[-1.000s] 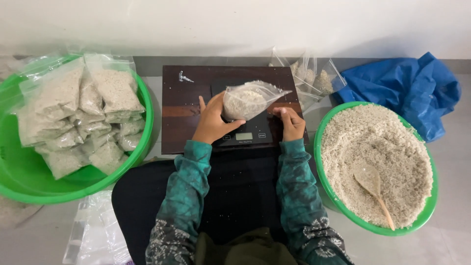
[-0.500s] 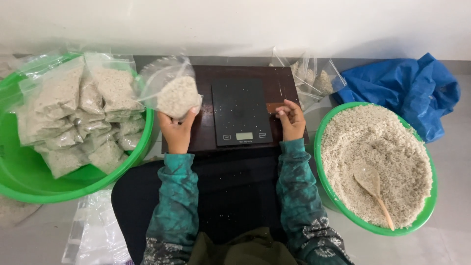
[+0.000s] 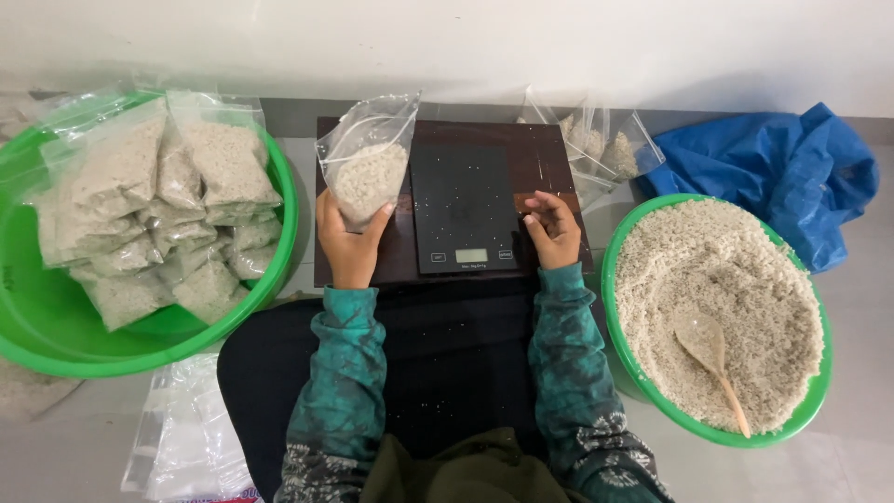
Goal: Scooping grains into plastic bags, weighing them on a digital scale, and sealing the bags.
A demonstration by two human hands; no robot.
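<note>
Seen from the head camera, the left hand [image 3: 349,244] is raised beside the black scale [image 3: 463,210], its fingers [image 3: 380,219] curled under a clear bag of grain [image 3: 365,172], held upright. The right hand [image 3: 553,228] rests loosely curled, holding nothing, on the dark wooden board [image 3: 549,168]. Green tubs flank it on the grey floor [image 3: 857,307].

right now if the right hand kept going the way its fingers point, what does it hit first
The right hand curls left toward the black scale, so it would likely meet the scale's right edge first, though height above it is unclear.
</note>
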